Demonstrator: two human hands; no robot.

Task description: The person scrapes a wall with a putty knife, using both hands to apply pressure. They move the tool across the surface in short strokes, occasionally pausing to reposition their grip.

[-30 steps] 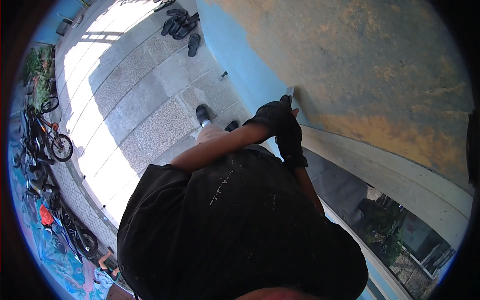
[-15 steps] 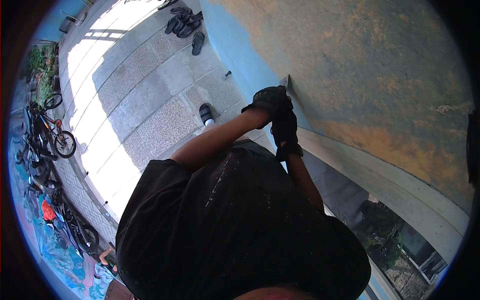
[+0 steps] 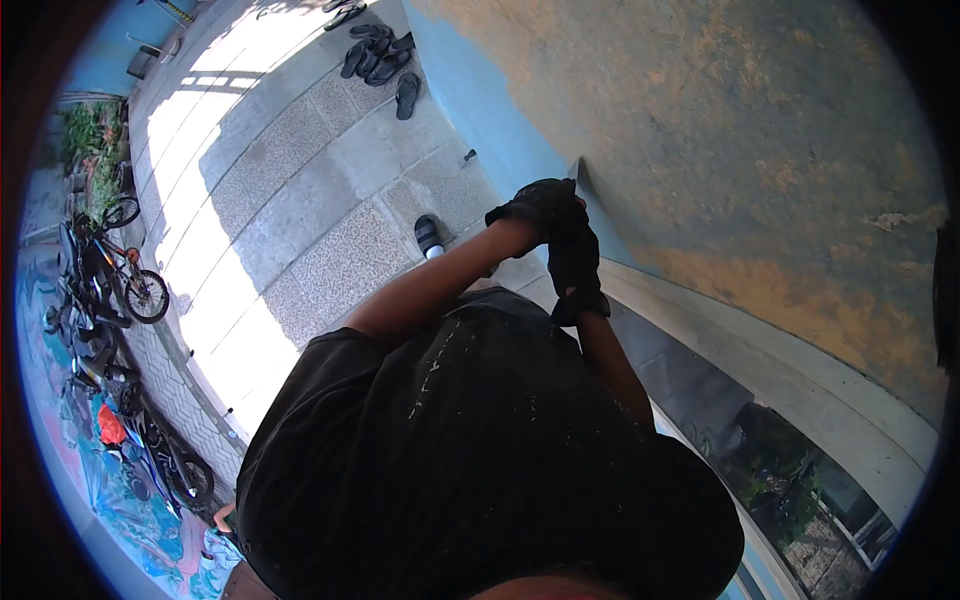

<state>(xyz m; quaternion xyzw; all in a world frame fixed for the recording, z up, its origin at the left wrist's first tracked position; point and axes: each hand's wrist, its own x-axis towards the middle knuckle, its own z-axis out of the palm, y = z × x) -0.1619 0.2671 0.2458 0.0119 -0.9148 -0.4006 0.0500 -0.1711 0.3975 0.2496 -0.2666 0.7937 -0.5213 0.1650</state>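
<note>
Both my hands wear black gloves and are together in front of the wall [image 3: 740,170], one against the other. My left hand [image 3: 540,207] is closed near the blade end of a scraper [image 3: 583,180]. Just below it, my right hand [image 3: 574,256] is also closed around the tool, whose handle is hidden by the gloves. The flat metal blade sticks out past my fingers and touches the wall, or nearly so, where light blue paint meets a bare, stained grey and orange-brown area.
A pale ledge [image 3: 760,350] runs under the wall above a dark window pane [image 3: 770,450]. Several black sandals [image 3: 380,62] lie on the paved floor [image 3: 330,250]. Bicycles and motorbikes [image 3: 140,295] stand at the left; part of another person's arm [image 3: 224,517] shows at lower left.
My view has turned slightly, so the floor, sandals and bikes appear shifted right and down. Both hands stay closed on the scraper, with the blade at nearly the same spot on the wall.
</note>
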